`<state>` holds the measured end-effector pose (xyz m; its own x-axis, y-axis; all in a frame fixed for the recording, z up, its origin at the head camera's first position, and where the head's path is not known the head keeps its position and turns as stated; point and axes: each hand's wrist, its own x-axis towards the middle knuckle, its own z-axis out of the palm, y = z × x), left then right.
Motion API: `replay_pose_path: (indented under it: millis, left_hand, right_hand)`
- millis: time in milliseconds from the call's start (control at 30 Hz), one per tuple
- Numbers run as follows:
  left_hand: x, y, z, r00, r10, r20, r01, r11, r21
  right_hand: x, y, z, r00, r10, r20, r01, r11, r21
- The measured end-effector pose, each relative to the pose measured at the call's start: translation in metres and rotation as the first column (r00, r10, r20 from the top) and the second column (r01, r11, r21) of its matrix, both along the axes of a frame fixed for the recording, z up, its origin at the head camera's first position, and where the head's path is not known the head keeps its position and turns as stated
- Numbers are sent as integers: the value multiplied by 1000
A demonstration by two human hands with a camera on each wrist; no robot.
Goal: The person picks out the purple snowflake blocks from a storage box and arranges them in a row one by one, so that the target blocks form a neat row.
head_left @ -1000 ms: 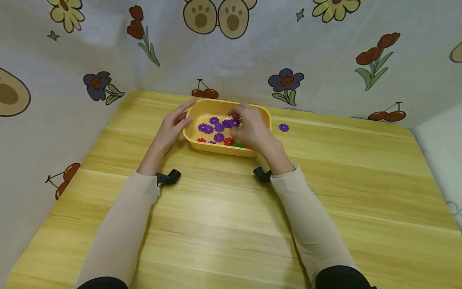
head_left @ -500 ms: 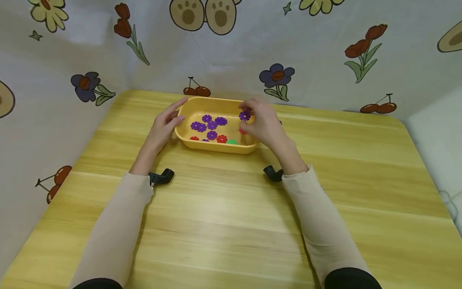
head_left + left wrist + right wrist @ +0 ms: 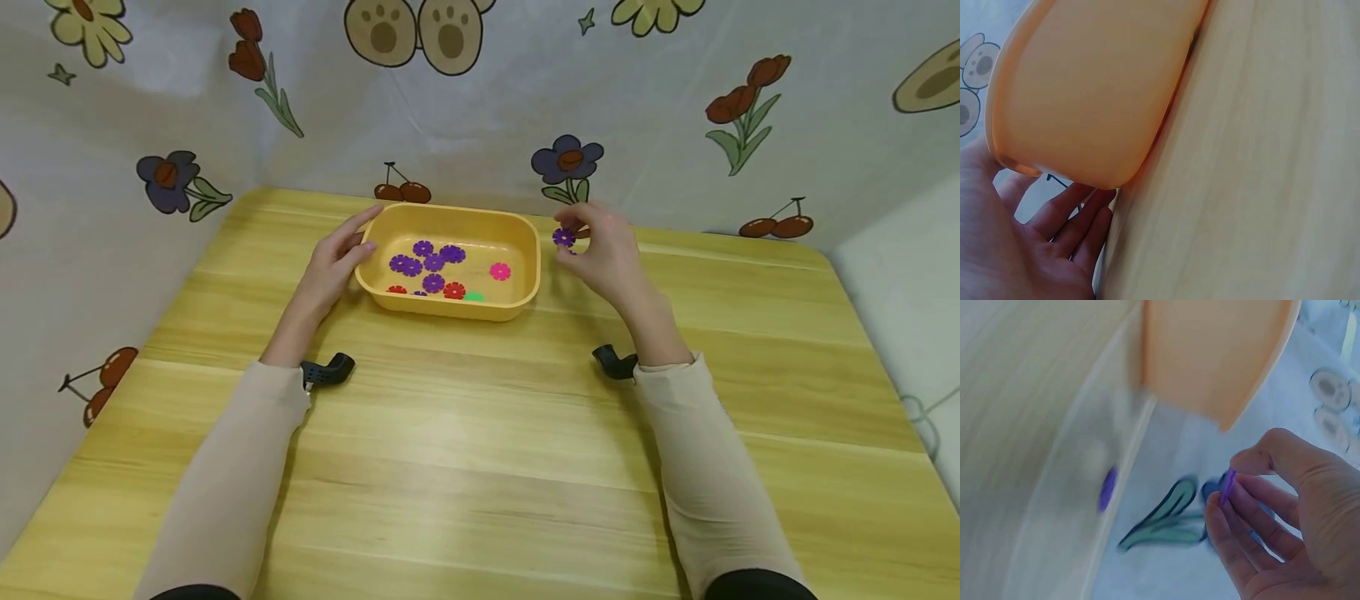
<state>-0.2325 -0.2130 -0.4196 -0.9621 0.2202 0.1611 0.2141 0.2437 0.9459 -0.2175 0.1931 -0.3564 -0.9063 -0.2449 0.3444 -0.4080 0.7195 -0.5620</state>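
Observation:
My right hand point(image 3: 611, 254) pinches a purple notched plastic disc point(image 3: 563, 238) between thumb and fingertips, to the right of the yellow basin point(image 3: 480, 310). In the right wrist view the disc point(image 3: 1228, 486) shows edge-on, and another purple disc point(image 3: 1108, 489) lies on the table below it. My left hand point(image 3: 330, 262) holds the basin's left end, thumb at the rim, other fingers along the outside. Inside the basin lie several purple discs point(image 3: 433, 262), a pink disc point(image 3: 500, 272), two red ones point(image 3: 453, 290) and a green one point(image 3: 474, 297), partly hidden by the front wall.
The wooden table point(image 3: 450, 450) meets a patterned cloth point(image 3: 450, 125) just behind the basin. A black wrist-worn camera mount point(image 3: 330, 369) sits at the left cuff, another mount point(image 3: 615, 363) at the right.
My right hand has lifted the purple disc out of the basin and carried it right, past the rim, uncovering the pink disc. My left hand stays at the basin; the head view has shifted slightly.

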Motion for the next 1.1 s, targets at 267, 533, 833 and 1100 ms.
replay_pose_path:
  millis: [267, 533, 833, 1100]
  left_hand:
    - [1, -1, -1, 1000, -1, -3, 1, 1000, 29]
    - [-1, -1, -1, 1000, -10, -7, 11, 999, 49]
    - [1, 1, 0, 1000, -17, 21, 15, 998, 53]
    - [1, 1, 2, 1000, -6, 25, 5, 999, 51]
  right_hand:
    - [-10, 34, -16, 993, -65, 101, 62, 998, 30]
    - [-12, 45, -25, 970, -93, 224, 62, 988, 144]
    - [-8, 38, -22, 979, -110, 171, 76, 979, 191]
    - [-5, -7, 4, 997, -33, 67, 27, 996, 90]
